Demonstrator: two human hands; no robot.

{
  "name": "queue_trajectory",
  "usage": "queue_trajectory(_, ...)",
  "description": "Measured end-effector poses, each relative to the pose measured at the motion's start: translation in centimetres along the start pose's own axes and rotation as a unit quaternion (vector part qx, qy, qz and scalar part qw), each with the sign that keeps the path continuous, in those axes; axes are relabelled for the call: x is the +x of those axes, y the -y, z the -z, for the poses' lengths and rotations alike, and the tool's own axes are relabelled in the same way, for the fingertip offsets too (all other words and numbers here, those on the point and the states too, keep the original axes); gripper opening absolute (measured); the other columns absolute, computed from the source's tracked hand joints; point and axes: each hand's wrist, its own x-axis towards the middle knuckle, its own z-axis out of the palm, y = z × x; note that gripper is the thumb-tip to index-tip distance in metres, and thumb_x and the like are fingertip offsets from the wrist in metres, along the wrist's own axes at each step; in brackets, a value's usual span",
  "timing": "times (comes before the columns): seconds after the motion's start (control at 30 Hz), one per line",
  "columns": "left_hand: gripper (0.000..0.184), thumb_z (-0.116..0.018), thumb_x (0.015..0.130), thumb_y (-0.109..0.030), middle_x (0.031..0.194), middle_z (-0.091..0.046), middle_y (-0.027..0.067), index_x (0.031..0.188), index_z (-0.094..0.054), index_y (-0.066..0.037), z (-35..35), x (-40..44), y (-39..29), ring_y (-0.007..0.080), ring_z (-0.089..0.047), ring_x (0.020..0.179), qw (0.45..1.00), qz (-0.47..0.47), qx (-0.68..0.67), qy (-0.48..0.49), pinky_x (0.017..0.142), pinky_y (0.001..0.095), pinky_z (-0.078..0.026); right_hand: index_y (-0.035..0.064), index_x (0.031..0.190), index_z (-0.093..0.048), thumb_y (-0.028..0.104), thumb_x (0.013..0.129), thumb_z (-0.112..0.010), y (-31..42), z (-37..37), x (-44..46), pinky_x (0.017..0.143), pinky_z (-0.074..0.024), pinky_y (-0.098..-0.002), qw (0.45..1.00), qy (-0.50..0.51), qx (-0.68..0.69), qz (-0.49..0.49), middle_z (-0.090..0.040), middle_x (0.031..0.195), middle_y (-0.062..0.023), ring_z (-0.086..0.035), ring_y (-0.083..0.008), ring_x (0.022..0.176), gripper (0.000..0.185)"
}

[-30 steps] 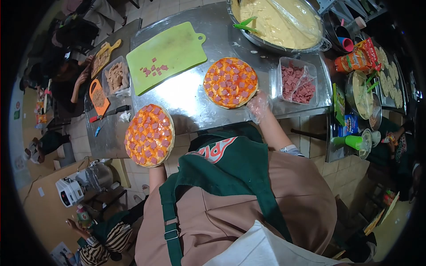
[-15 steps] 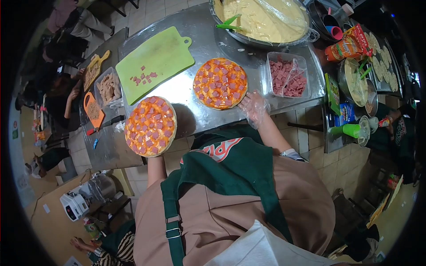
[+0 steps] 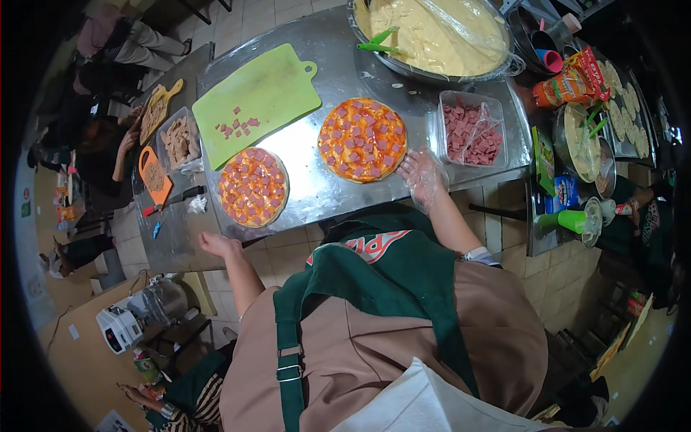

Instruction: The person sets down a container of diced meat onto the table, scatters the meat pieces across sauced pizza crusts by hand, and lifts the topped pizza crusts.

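Two round pizzas topped with red sauce and pink meat squares lie on the steel table. The left pizza (image 3: 253, 188) sits near the front edge; my bare left hand (image 3: 219, 245) is below it, apart from it, holding nothing, fingers loosely bent. Beside the lower right rim of the right pizza (image 3: 362, 140) is my right hand (image 3: 423, 175) in a clear plastic glove, its fingers stretched out. Whether those fingertips touch the crust I cannot tell. A tub of diced pink meat (image 3: 471, 131) stands right of that hand.
A green cutting board (image 3: 277, 90) with a few meat squares lies at the back left. Behind the pizzas stands a big bowl of pale dough or batter (image 3: 432, 36). A knife (image 3: 173, 201) lies on the left table, where another person works.
The left pizza, held on my left hand before, now rests on the table. My left hand has come out from under it, down and to the left. My right hand stays by the other pizza.
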Motion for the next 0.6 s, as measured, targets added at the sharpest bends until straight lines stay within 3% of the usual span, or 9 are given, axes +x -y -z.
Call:
queue_trajectory(0.03, 0.03, -0.036, 0.084, -0.02, 0.102, -0.047, 0.0089, 0.104, -0.043, 0.0, -0.7, -2.8, -1.7, 0.0236, -0.046, 0.096, 0.982, -0.179, 0.044, -0.04, 0.079, 0.0372, -0.041, -0.0005, 0.118, -0.029, 0.046, 0.083, -0.032, -0.2, 0.5, 0.6, 0.087, -0.0334, -0.0331, 1.0, -0.003, -0.006, 0.012, -0.042, 0.109, -0.0106, -0.042, -0.0205, 0.099, 0.058)
queue_trajectory(0.1, 0.03, -0.037, 0.083, -0.019, 0.103, -0.048, 0.009, 0.103, -0.045, 0.002, -4.2, -8.4, -3.7, 0.0224, -0.044, 0.098, 0.974, -0.19, 0.033, 0.117, 0.085, 0.0341, -0.036, -0.0005, 0.119, -0.029, 0.046, 0.083, -0.032, 0.2, 0.1, 0.2, 0.089, -0.031, -0.0335, 1.0, 0.004, -0.008, 0.011, -0.041, 0.111, -0.0105, -0.04, -0.0214, 0.103, 0.059)
queue_trajectory(0.17, 0.03, -0.039, 0.083, -0.019, 0.104, -0.049, 0.01, 0.102, -0.047, 0.003, -7.3, -6.7, 1.6, 0.021, -0.044, 0.099, 0.888, -0.258, 0.16, 0.345, 0.088, 0.0302, -0.032, -0.0006, 0.12, -0.028, 0.046, 0.084, -0.032, 0.7, -0.5, -0.3, 0.091, -0.0286, -0.0339, 1.0, 0.012, -0.01, 0.011, -0.041, 0.114, -0.0104, -0.038, -0.0223, 0.107, 0.059)
queue_trajectory(0.23, 0.04, -0.035, 0.084, -0.028, 0.112, -0.047, 0.0152, 0.106, -0.048, 0.003, -12.1, -11.3, 2.0, 0.0241, -0.043, 0.104, 0.812, -0.227, 0.326, 0.428, 0.088, 0.0296, -0.031, 0.0018, 0.119, -0.03, 0.045, 0.083, -0.034, 0.8, -1.0, -0.5, 0.087, -0.0312, -0.033, 1.0, 0.005, -0.005, 0.01, -0.042, 0.112, -0.0081, -0.041, -0.0206, 0.101, 0.056)
queue_trajectory(0.27, 0.043, -0.036, 0.084, -0.032, 0.105, -0.05, 0.0206, 0.105, -0.049, 0.003, -13.8, -12.9, 1.8, 0.0321, -0.046, 0.101, 0.728, -0.323, 0.367, 0.481, 0.086, 0.0345, -0.034, 0.0018, 0.119, -0.03, 0.045, 0.083, -0.034, 0.9, -1.1, -0.4, 0.087, -0.0312, -0.033, 1.0, 0.006, -0.005, 0.01, -0.042, 0.112, -0.0081, -0.041, -0.0206, 0.101, 0.056)
queue_trajectory(0.37, 0.058, -0.026, 0.081, -0.051, 0.096, -0.054, 0.0217, 0.102, -0.054, -0.005, -18.4, -15.6, 2.0, 0.0358, -0.049, 0.095, 0.642, -0.279, 0.517, 0.493, 0.084, 0.0382, -0.036, 0.0061, 0.117, -0.034, 0.043, 0.083, -0.034, 0.7, -1.1, -0.1, 0.084, -0.0332, -0.0322, 0.999, -0.002, -0.018, 0.031, -0.044, 0.108, -0.0065, -0.044, -0.0188, 0.095, 0.05)
queue_trajectory(0.47, 0.066, -0.021, 0.08, -0.054, 0.098, -0.052, 0.0246, 0.101, -0.054, -0.002, -20.9, -14.8, 4.2, 0.0365, -0.047, 0.098, 0.635, -0.261, 0.544, 0.483, 0.085, 0.0389, -0.035, 0.0088, 0.116, -0.036, 0.043, 0.084, -0.032, 0.0, 1.0, 2.0, 0.081, -0.0349, -0.032, 0.999, 0.017, 0.017, 0.033, -0.046, 0.106, -0.0063, -0.046, -0.0176, 0.09, 0.047)
queue_trajectory(0.53, 0.071, -0.02, 0.08, -0.057, 0.083, -0.058, 0.0192, 0.093, -0.057, 0.002, -22.2, -12.7, 6.2, 0.0288, -0.055, 0.079, 0.672, -0.245, 0.508, 0.48, 0.072, 0.0328, -0.04, 0.0086, 0.118, -0.033, 0.045, 0.085, -0.027, -1.3, 4.6, 5.5, 0.084, -0.0351, -0.0351, 0.853, 0.444, 0.253, -0.106, -0.044, 0.112, -0.0079, -0.046, -0.0206, 0.096, 0.05)
queue_trajectory(0.6, 0.071, -0.019, 0.08, -0.059, 0.079, -0.057, 0.0151, 0.088, -0.058, 0.001, -22.7, -11.7, 6.3, 0.0239, -0.053, 0.074, 0.687, -0.146, 0.491, 0.516, 0.068, 0.0302, -0.039, 0.0091, 0.119, -0.032, 0.044, 0.085, -0.027, -0.5, 1.4, 2.8, 0.084, -0.0364, -0.0373, 0.924, 0.31, 0.21, -0.077, -0.044, 0.112, -0.0089, -0.047, -0.0221, 0.097, 0.049)
